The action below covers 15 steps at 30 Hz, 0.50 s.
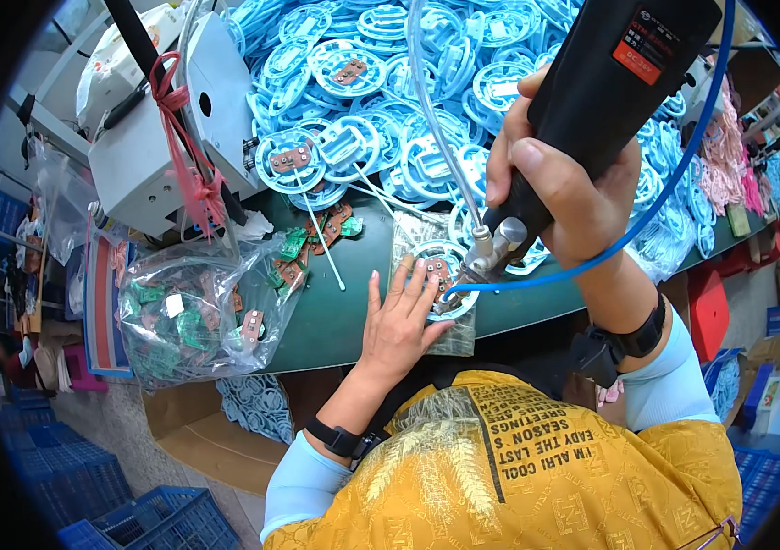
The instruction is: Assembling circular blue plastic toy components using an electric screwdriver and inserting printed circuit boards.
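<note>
Left hand lies palm down, fingers loosely spread and gripping nothing, fingertips resting over the left side of a light-blue disc on a patterned pad. That disc looks like light, fairly stiff, perhaps slick plastic, best held by its rim, clear of the fragile-looking brown board. Right hand curls firmly around a black tool; whether its tip touches the disc, I can't quite tell.

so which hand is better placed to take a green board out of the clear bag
Probably the left hand: it is nearer the clear bag and grips nothing, though it touches a blue disc. The right hand is wrapped around a black power tool, farther off.
</note>
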### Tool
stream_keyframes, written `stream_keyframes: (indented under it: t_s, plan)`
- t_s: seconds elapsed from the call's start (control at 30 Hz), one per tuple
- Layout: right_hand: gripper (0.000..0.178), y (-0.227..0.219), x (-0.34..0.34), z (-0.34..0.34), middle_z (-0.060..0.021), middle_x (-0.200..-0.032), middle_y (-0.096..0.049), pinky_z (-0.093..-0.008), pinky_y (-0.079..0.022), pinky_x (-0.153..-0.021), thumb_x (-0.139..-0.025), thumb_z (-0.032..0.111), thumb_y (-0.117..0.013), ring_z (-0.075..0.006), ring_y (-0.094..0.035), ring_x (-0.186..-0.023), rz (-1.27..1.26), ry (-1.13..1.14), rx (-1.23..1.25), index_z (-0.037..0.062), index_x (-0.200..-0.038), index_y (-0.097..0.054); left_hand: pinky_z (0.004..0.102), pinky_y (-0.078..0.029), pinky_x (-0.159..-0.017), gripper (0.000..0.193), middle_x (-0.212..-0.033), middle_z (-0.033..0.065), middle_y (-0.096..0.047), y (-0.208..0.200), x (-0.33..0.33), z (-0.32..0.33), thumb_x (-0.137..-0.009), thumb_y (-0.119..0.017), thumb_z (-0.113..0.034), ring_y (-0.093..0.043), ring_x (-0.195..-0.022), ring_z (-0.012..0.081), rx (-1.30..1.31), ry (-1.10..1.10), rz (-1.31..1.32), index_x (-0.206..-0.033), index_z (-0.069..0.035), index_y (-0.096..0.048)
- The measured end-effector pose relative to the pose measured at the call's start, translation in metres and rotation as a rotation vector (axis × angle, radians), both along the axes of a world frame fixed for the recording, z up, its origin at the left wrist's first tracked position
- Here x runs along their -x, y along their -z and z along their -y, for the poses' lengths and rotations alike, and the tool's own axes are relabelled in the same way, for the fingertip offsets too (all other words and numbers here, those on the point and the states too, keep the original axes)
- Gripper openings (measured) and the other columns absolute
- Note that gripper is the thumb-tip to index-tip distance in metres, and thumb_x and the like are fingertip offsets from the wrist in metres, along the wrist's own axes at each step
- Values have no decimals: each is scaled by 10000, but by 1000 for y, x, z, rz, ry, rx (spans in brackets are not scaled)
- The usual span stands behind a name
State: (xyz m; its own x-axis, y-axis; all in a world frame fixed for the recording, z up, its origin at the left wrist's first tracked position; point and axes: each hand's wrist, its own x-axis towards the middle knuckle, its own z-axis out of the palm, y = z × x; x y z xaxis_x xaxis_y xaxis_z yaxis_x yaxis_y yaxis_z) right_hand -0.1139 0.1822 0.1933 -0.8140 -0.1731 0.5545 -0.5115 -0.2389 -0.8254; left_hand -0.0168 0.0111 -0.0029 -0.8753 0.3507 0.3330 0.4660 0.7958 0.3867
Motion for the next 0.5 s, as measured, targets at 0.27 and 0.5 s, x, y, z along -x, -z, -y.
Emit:
stream_keyframes:
  t_s: [0.27, 0.5]
  plan:
    - [378, 4, -20, -7, -92, -773, -511, -299, -503, -554, -817, 52, -596, -196, -597, -590, -104, -37, -71, 10, -1160, -444, 624, -228, -1133, 682, -1483, 135, -465, -3, 4, -1, -752, -811, -297, -356, -1436, 299, 48, 19, -6, -1342, -58, -565]
    - [476, -43, -12, -21, -99, -799, -533, -312, -502, -560, -843, 40, -576, -190, -578, -594, -73, 99, 9, -55, -1283, -420, 607, -258, -1121, 698, -1469, 134, -477, -3, 0, 4, -759, -799, -357, -375, -1421, 305, 57, -1, -23, -1342, -63, -551]
